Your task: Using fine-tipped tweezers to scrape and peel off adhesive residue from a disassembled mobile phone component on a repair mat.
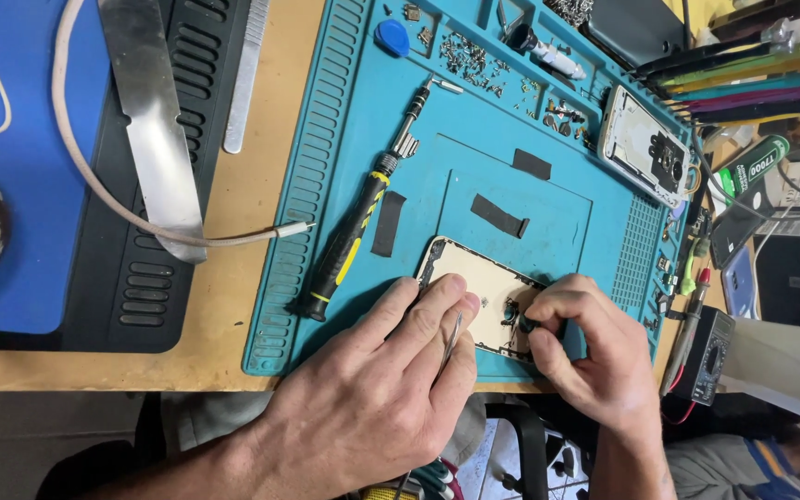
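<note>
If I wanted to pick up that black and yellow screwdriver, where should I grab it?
Grab the screwdriver by its thick black and yellow handle, the lower half, coming from the left side. It lies flat and slanted on the teal mat, its thin metal tip pointing up and away. The left is open mat; a black strip lies close on the right.

Colours on the repair bench: teal, black, yellow, tan.

Work mat teal blue, ribbed along its edges; opened phone pale cream inside with a black rim; screwdriver black with yellow stripes and a silver shaft; tape strips black; pick blue; second phone frame white and silver; desk light tan wood; cable off-white; pad at left royal blue on a black tray; pens green, teal, magenta, yellow.
</note>
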